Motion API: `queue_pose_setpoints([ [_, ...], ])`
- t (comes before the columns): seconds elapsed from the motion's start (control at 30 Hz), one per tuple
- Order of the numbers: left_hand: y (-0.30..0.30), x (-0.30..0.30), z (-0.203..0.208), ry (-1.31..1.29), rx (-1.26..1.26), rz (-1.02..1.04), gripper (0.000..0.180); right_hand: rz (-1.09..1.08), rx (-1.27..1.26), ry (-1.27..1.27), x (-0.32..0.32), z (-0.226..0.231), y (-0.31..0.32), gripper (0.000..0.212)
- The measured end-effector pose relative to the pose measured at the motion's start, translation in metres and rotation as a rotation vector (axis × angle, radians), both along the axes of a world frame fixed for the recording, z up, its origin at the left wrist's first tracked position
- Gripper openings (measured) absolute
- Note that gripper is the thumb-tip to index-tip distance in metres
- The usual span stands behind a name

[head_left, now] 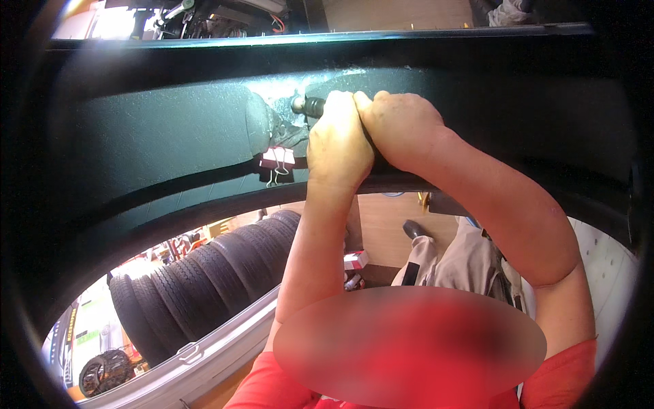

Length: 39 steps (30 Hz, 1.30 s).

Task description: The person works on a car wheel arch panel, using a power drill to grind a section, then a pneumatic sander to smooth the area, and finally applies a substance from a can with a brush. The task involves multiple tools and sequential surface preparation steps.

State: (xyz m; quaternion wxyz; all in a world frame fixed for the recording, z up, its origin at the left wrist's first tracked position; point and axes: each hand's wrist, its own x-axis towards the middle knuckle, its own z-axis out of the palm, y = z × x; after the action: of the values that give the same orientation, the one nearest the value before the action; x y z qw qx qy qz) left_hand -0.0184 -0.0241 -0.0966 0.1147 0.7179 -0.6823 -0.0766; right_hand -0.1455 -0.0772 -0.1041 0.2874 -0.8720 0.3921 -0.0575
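Note:
My left hand (pixel 338 146) is wrapped around a black handheld tool (pixel 314 106) with a round metal tip (pixel 298 103). The tip points left, at a brightly lit, worn-looking whitish patch (pixel 276 95) on the curved inner wall of a large tire (pixel 170 129). Right beside it, my right hand (pixel 405 129) is closed in a fist against the left one, apparently on the rear of the same tool, which the hands mostly hide. Below the patch, a binder clip (pixel 278 158) with wire handles grips a dark crumpled flap (pixel 293 135).
Several tires (pixel 204 279) stand in a row at lower left, behind a pale rail (pixel 211 341). A small red and white box (pixel 355 260) lies near my left forearm. Beyond the tire's upper edge (pixel 306 39) are machine parts (pixel 197 20). A trousered leg and dark shoe (pixel 413 229) show below.

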Motion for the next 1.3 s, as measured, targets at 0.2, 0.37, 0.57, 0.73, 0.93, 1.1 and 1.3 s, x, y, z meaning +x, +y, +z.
queue_pose_setpoints([
  [0.2,-0.006,-0.005,0.001,-0.009,0.048,0.077,0.017,-0.024,0.053,0.001,-0.003,0.001,-0.007,0.028],
  [0.37,-0.017,-0.005,0.001,-0.096,-0.015,-0.006,0.017,-0.072,-0.007,-0.054,-0.006,-0.002,-0.012,0.029],
  [0.57,-0.005,-0.004,0.006,-0.065,0.042,0.033,0.016,-0.017,-0.025,-0.045,-0.002,-0.004,-0.005,0.022],
  [0.73,0.000,-0.006,0.009,0.038,0.036,0.094,0.018,0.014,-0.018,-0.020,0.002,-0.003,-0.001,0.022],
  [0.93,0.001,-0.003,0.006,0.060,0.000,0.076,0.022,0.021,-0.015,0.010,0.003,-0.002,-0.002,0.025],
  [1.1,-0.002,-0.001,0.002,0.068,-0.037,0.048,0.022,0.021,0.007,0.026,0.003,0.000,-0.003,0.026],
  [1.3,-0.005,-0.004,0.005,0.077,0.005,0.077,0.020,0.030,-0.002,0.011,0.001,0.000,-0.006,0.025],
])
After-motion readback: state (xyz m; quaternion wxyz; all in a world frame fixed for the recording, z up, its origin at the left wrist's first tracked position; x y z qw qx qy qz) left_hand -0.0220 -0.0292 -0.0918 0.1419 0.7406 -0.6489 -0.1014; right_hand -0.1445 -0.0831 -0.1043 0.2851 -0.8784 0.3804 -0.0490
